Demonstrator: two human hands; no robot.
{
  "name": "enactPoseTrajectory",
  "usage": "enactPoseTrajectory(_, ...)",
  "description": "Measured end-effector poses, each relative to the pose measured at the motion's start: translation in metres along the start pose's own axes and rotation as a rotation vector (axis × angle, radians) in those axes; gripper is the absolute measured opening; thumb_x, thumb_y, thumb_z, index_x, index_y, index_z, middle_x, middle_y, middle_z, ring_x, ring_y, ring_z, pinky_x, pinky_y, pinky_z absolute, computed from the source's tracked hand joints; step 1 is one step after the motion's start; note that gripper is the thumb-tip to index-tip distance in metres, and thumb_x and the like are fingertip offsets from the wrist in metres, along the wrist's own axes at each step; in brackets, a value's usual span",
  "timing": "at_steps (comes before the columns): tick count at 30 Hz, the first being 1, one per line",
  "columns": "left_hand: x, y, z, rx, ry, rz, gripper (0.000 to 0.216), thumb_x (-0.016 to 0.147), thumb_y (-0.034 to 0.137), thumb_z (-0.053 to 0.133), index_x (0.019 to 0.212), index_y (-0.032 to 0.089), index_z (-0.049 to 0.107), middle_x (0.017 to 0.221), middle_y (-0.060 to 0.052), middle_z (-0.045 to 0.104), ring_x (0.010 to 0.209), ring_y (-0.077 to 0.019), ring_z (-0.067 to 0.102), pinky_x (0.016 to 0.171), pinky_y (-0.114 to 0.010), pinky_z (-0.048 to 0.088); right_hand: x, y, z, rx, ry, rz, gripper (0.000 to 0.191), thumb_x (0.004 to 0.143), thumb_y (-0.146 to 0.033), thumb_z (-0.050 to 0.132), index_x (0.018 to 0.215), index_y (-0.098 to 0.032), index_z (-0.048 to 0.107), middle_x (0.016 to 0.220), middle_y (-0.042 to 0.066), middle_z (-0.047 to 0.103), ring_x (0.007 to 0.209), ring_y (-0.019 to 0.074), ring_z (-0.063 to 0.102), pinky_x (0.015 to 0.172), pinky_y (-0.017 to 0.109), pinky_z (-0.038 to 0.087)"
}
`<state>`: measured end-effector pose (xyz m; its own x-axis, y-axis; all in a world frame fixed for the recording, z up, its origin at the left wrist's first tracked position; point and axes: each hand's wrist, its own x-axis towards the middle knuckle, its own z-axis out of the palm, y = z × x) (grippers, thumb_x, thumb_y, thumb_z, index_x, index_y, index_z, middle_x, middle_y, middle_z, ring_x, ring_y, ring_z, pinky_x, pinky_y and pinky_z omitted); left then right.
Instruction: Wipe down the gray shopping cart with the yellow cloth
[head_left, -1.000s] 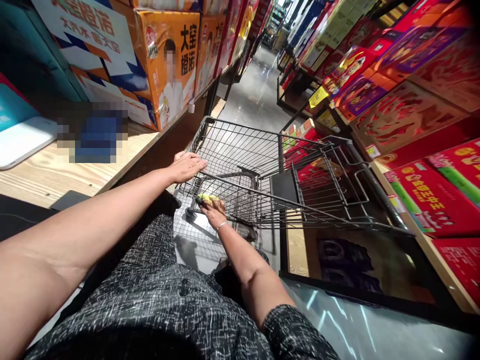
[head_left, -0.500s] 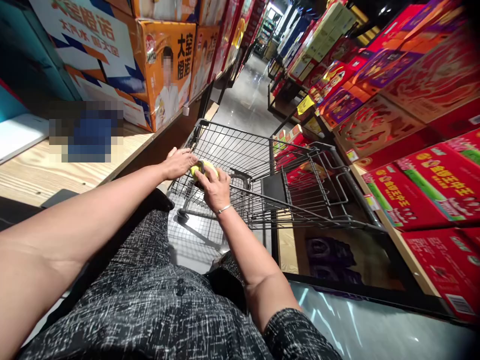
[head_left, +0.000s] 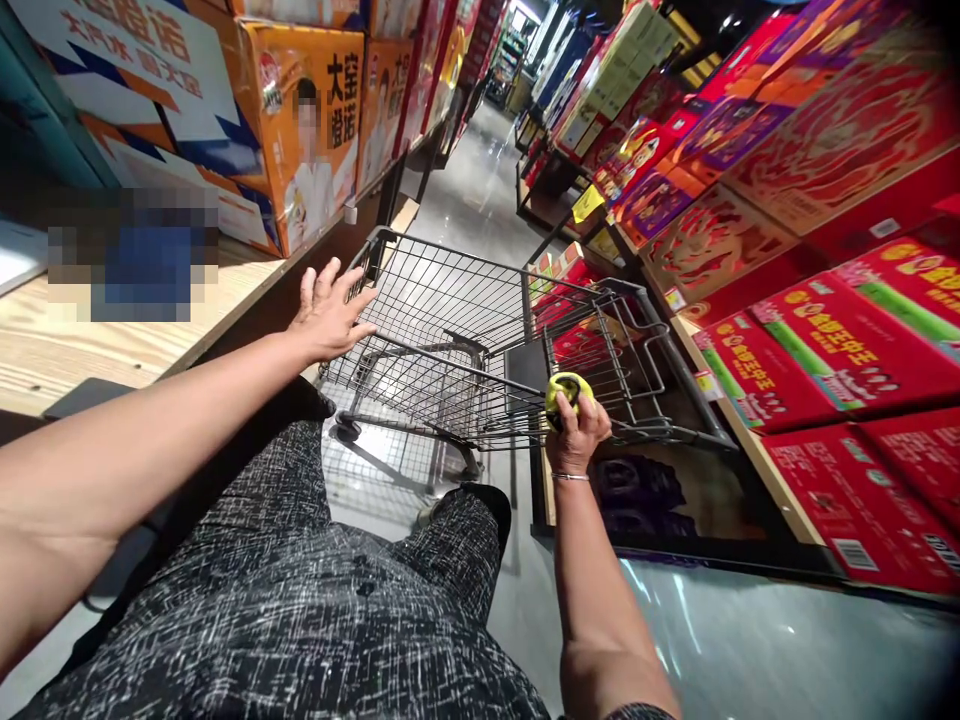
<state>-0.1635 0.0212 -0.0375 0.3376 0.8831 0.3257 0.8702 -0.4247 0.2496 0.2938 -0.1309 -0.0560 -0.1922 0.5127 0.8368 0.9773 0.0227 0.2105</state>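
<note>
My right hand [head_left: 577,435] grips a yellow-green round thing [head_left: 558,386] with a dark middle, like a small roll; its exact kind I cannot make out. It is held at the near top rail of a grey wire shopping cart [head_left: 450,275]. On the left, my left hand [head_left: 330,310] is open with fingers spread, at the end of the cart away from the handle. Nothing is in its palm that I can see. Whether its fingers touch the wire I cannot tell. The cart's basket shows bare wire mesh, with the floor visible through it.
Orange drink cartons [head_left: 300,140] are stacked on a wooden shelf [head_left: 247,290] at left, beside a blurred-out patch. Red gift boxes [head_left: 817,350] line the right shelf, with purple packs [head_left: 637,490] below. A shiny aisle floor [head_left: 469,170] runs ahead between the displays.
My right hand has moved right along the cart's near rail, taking the yellow-green round thing away from my left hand. My left hand has spread its fingers. The view has shifted slightly.
</note>
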Motion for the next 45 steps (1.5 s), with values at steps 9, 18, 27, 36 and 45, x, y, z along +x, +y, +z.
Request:
enactPoseTrajectory(9,0.001,0.012,0.005,-0.151,-0.274,0.159,0.049,0.099,0.047,0.023,0.124,0.031,0.062,0.127,-0.002,0.064,0.118,-0.0247,0.052,0.102,-0.045,0.024,0.012,-0.175,0.075,0.257,-0.219,-0.070,0.018,0.092,-0.032,0.060,0.101,-0.040,0.073,0.114,0.004,0.063,0.120,0.0248,0.046,0.105,0.045,0.032)
enactPoseTrajectory(18,-0.011,0.011,0.005,-0.057,-0.212,0.259,0.063,0.081,0.048,0.057,0.141,0.032,0.047,0.145,-0.004,0.047,0.130,-0.0296,0.039,0.110,-0.045,0.015,-0.035,-0.260,0.094,0.390,-0.965,-0.425,0.031,0.097,-0.025,0.051,0.126,-0.031,0.060,0.135,0.003,0.059,0.128,0.0188,0.047,0.107,0.037,0.033)
enactPoseTrajectory(27,-0.001,-0.002,0.011,0.000,-0.204,0.165,0.057,0.077,0.042,0.060,0.132,0.028,0.053,0.145,-0.005,0.046,0.139,-0.0301,0.030,0.117,-0.050,0.006,0.001,-0.204,0.061,0.386,-0.794,-0.326,0.034,0.098,-0.027,0.050,0.127,-0.040,0.062,0.139,0.002,0.056,0.129,0.0254,0.041,0.103,0.047,0.034)
enactPoseTrajectory(36,-0.004,0.068,0.013,-0.063,-0.206,0.301,0.079,0.074,0.017,0.055,0.149,0.024,0.032,0.155,-0.007,0.035,0.145,-0.0259,0.024,0.121,-0.049,-0.001,0.005,-0.176,0.070,0.372,-0.502,-0.098,0.030,0.096,-0.028,0.054,0.118,-0.043,0.068,0.126,0.004,0.063,0.127,0.0268,0.043,0.107,0.050,0.028)
enactPoseTrajectory(45,0.006,0.056,0.018,-0.139,-0.224,0.294,0.067,0.067,0.014,0.056,0.132,0.030,0.049,0.146,-0.004,0.048,0.136,-0.0270,0.038,0.117,-0.055,0.000,-0.060,-0.236,0.089,0.410,-1.101,-0.329,0.034,0.099,-0.029,0.043,0.127,-0.039,0.062,0.146,-0.001,0.051,0.139,0.0246,0.034,0.111,0.048,0.030)
